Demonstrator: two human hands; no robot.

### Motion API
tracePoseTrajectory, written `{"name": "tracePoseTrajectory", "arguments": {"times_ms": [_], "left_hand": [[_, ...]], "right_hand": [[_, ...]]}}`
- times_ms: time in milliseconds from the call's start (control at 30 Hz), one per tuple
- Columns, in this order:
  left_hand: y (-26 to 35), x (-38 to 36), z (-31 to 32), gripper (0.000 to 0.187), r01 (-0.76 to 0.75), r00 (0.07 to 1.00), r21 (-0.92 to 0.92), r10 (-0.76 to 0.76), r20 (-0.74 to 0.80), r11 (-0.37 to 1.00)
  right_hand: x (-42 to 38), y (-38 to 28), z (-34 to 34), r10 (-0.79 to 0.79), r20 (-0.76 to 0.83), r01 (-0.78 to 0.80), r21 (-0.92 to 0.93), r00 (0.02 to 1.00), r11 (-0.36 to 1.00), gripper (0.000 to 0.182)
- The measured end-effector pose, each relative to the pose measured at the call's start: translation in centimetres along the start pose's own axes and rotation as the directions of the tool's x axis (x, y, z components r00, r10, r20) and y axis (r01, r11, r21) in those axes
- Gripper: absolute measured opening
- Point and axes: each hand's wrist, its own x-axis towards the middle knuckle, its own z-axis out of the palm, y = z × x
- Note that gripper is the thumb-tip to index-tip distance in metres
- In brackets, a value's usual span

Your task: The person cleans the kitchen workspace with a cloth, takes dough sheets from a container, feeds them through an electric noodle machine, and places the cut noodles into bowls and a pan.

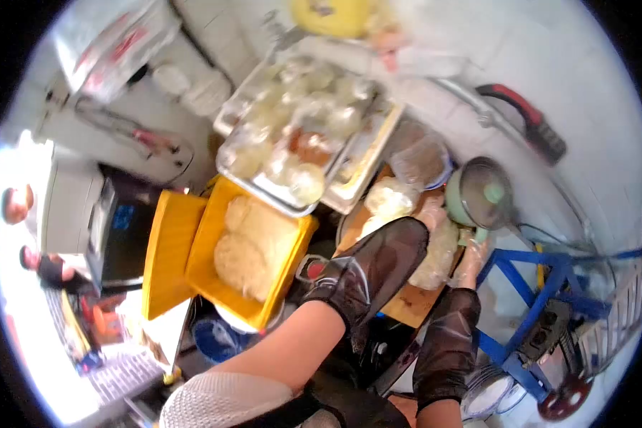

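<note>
Dark sheer sleeve covers are on both forearms. My left hand [431, 212] is closed at the upper edge of a clear plastic bag [435, 258] with pale contents. On the bag's right side, my right hand [472, 260] has its fingers bent against the plastic, just below a green lidded pot [480, 192]. Both hands look pale and slightly blurred. The bag lies over a wooden board [406, 307]. Another knotted clear bag [392, 196] sits left of my left hand, below a plastic-covered bowl [419, 157].
A yellow bin [297, 274] with pale contents stands open at left. Behind it, a metal tray [267, 187] holds several filled clear bags. A blue metal frame [503, 342] is at right, a blue basin [217, 341] lower left. A person [52, 271] is far left.
</note>
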Motion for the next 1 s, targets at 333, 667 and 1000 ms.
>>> {"name": "tracePoseTrajectory", "arguments": {"times_ms": [333, 667, 1000], "left_hand": [[7.8, -20.7, -21.7, 0.093, 0.419, 0.77, -0.901, -0.481, 0.418, -0.112], [2.2, -41.2, -38.1, 0.032, -0.179, 0.866, -0.927, -0.395, -0.307, 0.328], [0.9, -60.2, -46.5, 0.028, 0.382, 0.552, -0.811, -0.813, -0.185, 0.444]], "right_hand": [[-24.9, -11.5, 11.4, -0.133, 0.39, 0.232, -0.218, 0.911, 0.948, 0.047], [-42.7, -13.8, 26.7, -0.223, 0.931, 0.375, 0.104, 0.29, 0.921, 0.017], [-47.3, -12.8, 30.1, 0.039, 0.99, 0.45, -0.097, 0.136, 0.888, 0.026]]}}
